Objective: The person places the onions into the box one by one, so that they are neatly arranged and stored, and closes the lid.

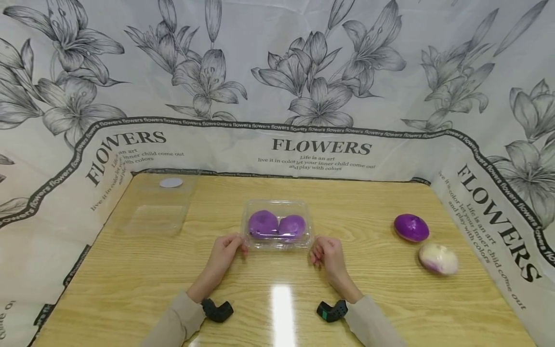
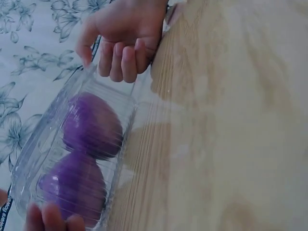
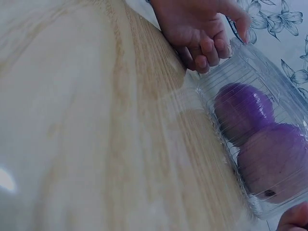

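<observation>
Clear box: we saw it [image 1: 277,206] right of the second container and toward the far edge of the desk [image 1: 360,217], two purple bulbs [image 1: 262,224] side by side within.
Long axis: it ran left to right, roughly parallel with the desk's far edge, so each hand met one short end.
Left hand: we found it [image 1: 227,248] at the near left corner, fingers curled, seemingly pinching the rim.
Right hand: it [image 1: 330,253] was at the near right corner, curled likewise, thumb at the rim; we judged neither hand nearer.
Far room: a strip of wood separated the box from the printed cloth [image 1: 321,154].
Left room: wood reached to a second clear container [image 1: 158,217] by the far left corner.
Right room: we had a wide stretch before the glossy bulb [image 1: 411,228] and pale bulb [image 1: 439,259] near the right edge.
</observation>
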